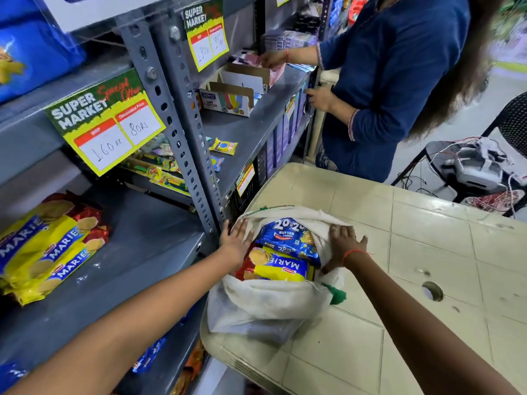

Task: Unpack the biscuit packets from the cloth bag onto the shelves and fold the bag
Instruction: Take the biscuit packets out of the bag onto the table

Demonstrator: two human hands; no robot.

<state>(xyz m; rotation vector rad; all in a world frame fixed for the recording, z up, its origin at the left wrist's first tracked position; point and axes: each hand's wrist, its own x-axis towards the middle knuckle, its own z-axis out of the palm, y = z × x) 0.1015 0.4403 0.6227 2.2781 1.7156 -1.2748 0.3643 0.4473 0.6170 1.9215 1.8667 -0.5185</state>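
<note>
A white cloth bag (268, 297) lies on the cream plastic table (427, 252), its mouth spread wide. Inside show a blue 20-20 Butter Cookies packet (288, 236) and a yellow Marie packet (281, 267) below it. My left hand (236, 240) presses on the left rim of the bag's mouth, fingers spread. On the right rim rests my right hand (343, 243), pushing the cloth outward. Neither hand holds a packet. A pile of Marie packets (45, 246) lies on the grey shelf (137, 252) to the left.
A person in a blue top (385, 81) stands at the far end of the shelving, hands on items there. Price signs (105, 121) hang from the shelf edges. A steel upright (182, 143) stands beside the bag. A chair with cables (482, 166) stands at right.
</note>
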